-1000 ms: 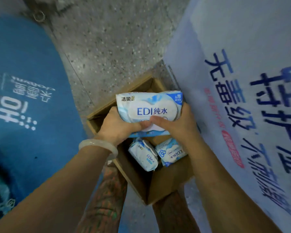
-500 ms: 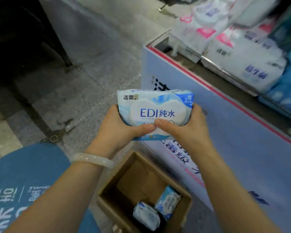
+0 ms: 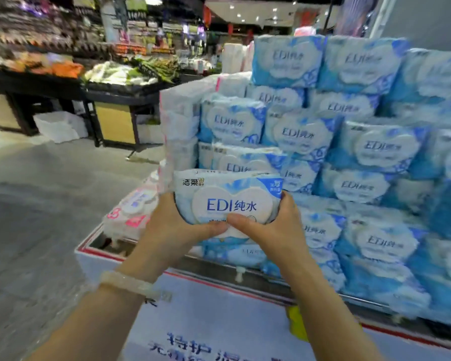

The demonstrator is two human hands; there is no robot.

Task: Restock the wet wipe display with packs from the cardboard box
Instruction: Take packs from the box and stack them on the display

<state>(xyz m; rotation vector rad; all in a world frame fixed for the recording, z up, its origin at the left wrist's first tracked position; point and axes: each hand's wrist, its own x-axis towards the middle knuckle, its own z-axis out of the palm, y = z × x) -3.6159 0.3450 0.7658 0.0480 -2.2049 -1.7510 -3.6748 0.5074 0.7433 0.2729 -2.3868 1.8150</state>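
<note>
A blue and white wet wipe pack (image 3: 228,198) marked EDI is held up in front of the display. My left hand (image 3: 171,226) grips its left end and my right hand (image 3: 274,230) grips its right end, thumbs meeting on its lower front. Behind it rises the wet wipe display (image 3: 349,157), a stepped wall of matching blue packs stacked in several rows. The pack I hold hovers level with the lower left rows, apart from them. The cardboard box is out of view.
Pink and white packs (image 3: 130,212) lie at the display's left corner. A white base panel with a red edge (image 3: 219,319) fronts the display below my arms. Produce stands (image 3: 63,79) line the far left across a grey floor (image 3: 37,204).
Both hands have lifted the pack from over the cardboard box up to the display. The view has swung from the floor up to the stacked packs, and the box has dropped out of sight.
</note>
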